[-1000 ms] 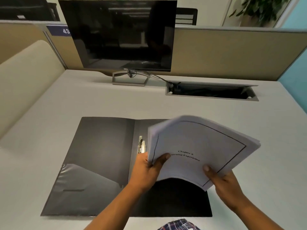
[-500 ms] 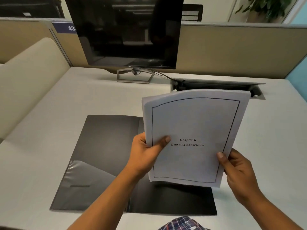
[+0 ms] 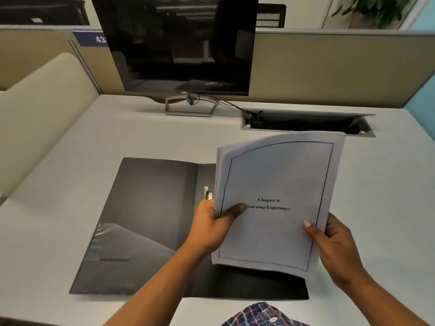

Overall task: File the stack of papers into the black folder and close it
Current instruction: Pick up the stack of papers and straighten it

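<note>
Head view: your left hand (image 3: 211, 228) and right hand (image 3: 339, 245) both clamp the stack of papers (image 3: 275, 203), fingers gripping its side edges. It's lifted over the open black folder (image 3: 141, 220) lying on the table (image 3: 70, 309).

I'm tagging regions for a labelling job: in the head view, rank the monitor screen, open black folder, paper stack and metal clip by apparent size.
1. open black folder
2. monitor screen, cropped, so close
3. paper stack, held nearer
4. metal clip

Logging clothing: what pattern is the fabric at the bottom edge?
Plaid fabric, blue, white and red, in the head view.

Grey desk (image 3: 70, 231) bears open black folder (image 3: 146, 220), monitor (image 3: 179, 43).
</note>
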The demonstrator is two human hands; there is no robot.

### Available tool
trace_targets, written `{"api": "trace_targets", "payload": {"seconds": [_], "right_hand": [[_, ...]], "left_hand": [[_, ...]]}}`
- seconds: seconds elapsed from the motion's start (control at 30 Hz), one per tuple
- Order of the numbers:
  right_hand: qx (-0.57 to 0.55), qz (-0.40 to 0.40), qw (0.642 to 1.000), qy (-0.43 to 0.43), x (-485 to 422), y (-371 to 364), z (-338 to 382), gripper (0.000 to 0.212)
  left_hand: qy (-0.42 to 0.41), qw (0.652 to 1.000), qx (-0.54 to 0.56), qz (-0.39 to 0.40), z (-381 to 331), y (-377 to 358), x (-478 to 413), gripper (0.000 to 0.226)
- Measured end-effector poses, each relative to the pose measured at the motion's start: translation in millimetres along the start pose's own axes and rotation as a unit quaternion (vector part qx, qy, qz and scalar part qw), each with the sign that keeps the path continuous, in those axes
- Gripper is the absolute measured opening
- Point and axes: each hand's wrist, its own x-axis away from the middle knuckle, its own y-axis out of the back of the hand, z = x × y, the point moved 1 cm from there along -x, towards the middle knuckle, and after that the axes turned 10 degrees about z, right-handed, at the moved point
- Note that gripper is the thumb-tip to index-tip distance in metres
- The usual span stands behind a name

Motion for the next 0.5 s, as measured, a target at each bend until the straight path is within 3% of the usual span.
{"api": "trace_targets", "payload": {"seconds": [0.07,0.17,0.27,0.3,0.37,0.43,0.5], "right_hand": [[-0.008,-0.015,1.000,-0.003,-3.7,1.7,-0.1,0.027],[-0.058,-0.033,0.996,-0.065,-10.6,1.9,-10.3,0.022],[-0.109,-0.032,0.981,-0.160,-14.1,2.3,-22.9,0.020],[-0.110,-0.032,0.977,-0.181,-14.5,3.1,-26.6,0.020],[-0.106,-0.037,0.971,-0.211,-15.0,5.7,-33.0,0.020],[-0.103,-0.043,0.967,-0.229,-16.4,8.2,-37.6,0.018],[-0.095,-0.043,0.966,-0.237,-18.5,10.1,-40.4,0.017]], "left_hand": [[0.033,0.999,0.018,0.021,2.6,3.4,-4.1,0.008],[0.063,0.997,-0.033,0.025,11.5,11.8,-9.7,0.035],[0.050,0.993,-0.094,-0.044,28.2,32.9,-10.6,0.036],[0.047,0.982,-0.162,-0.089,36.4,44.1,-9.3,0.031],[0.054,0.922,-0.354,-0.145,55.5,65.9,-3.1,0.026],[0.076,0.863,-0.487,-0.109,77.0,78.3,3.8,0.032],[0.084,0.834,-0.542,-0.063,94.4,79.7,10.3,0.040]]}}
